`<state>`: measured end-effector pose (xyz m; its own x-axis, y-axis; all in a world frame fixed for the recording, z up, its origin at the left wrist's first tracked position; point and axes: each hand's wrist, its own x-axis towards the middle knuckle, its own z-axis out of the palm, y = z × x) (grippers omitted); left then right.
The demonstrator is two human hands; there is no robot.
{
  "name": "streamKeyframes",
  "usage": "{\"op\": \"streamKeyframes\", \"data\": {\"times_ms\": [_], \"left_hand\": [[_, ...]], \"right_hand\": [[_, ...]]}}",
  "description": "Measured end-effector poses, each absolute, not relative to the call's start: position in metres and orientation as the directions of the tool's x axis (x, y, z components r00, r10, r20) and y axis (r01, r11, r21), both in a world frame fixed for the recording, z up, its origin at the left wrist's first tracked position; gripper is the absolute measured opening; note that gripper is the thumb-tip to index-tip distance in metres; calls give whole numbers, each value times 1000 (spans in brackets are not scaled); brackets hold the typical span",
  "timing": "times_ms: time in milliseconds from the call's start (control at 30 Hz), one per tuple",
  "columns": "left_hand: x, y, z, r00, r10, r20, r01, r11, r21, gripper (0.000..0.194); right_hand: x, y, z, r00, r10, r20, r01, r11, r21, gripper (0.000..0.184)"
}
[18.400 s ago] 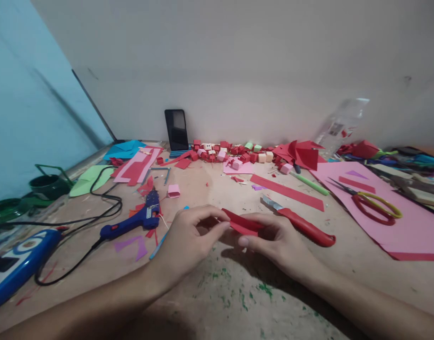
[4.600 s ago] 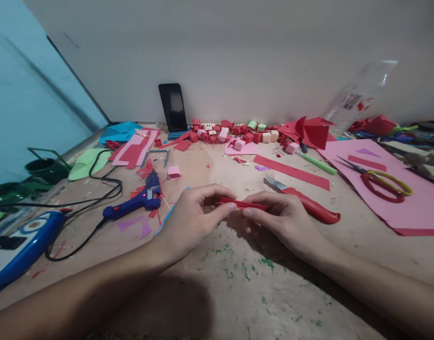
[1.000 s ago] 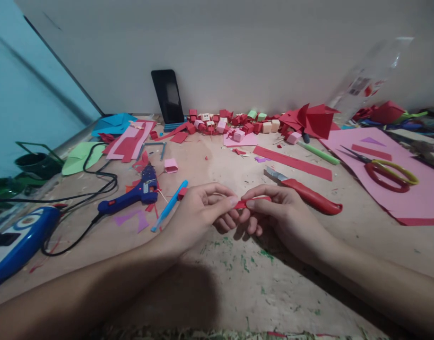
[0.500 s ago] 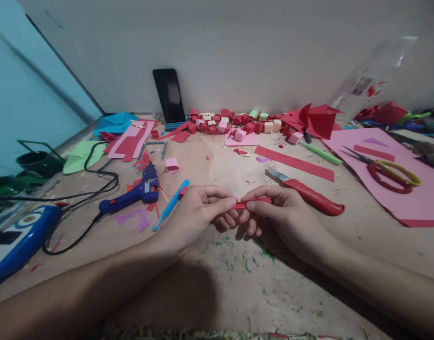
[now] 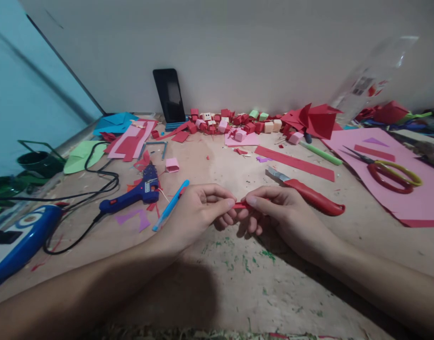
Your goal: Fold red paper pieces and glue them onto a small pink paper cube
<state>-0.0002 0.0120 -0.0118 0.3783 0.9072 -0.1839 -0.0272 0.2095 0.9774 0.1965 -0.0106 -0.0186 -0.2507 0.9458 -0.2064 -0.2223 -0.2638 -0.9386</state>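
Observation:
My left hand (image 5: 197,212) and my right hand (image 5: 279,212) meet just above the middle of the worn tabletop (image 5: 238,278). Both pinch a small folded red paper strip (image 5: 240,205) between thumb and fingers, and only a sliver of it shows between the fingertips. A red-handled knife (image 5: 311,198) lies just behind my right hand. A light blue pen (image 5: 170,206) rests beside my left hand, with a blue glue gun (image 5: 132,196) further left.
Small paper cubes (image 5: 238,123) line the wall by a propped black phone (image 5: 168,96). A long red strip (image 5: 295,163), green stick (image 5: 321,153), scissors (image 5: 389,172) on pink paper (image 5: 415,203) lie right. A black cable (image 5: 96,186) loops left.
Over the last second my fingertips have closed nearer together and less of the red strip shows. Compared with earlier frames, the strip is folded much shorter.

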Motion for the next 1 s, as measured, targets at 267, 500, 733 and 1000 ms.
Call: {"op": "streamKeyframes", "data": {"times_ms": [267, 500, 733, 1000], "left_hand": [[-2, 13, -12, 449, 873, -189, -27, 225, 974, 18], [-3, 14, -12, 438, 875, -209, -6, 235, 972, 16], [-1, 14, -8, 413, 893, -178, 52, 172, 984, 15], [0, 10, 0, 331, 936, -116, 110, 83, 990, 11]], "right_hand": [[195, -11, -17, -260, 945, -199, -222, -259, -940, 24], [195, -11, -16, -254, 947, -197, -204, -251, -946, 23], [197, -11, -18, -267, 939, -218, -233, -283, -930, 19], [196, -10, -16, -215, 947, -237, -273, -292, -917, 18]]}}
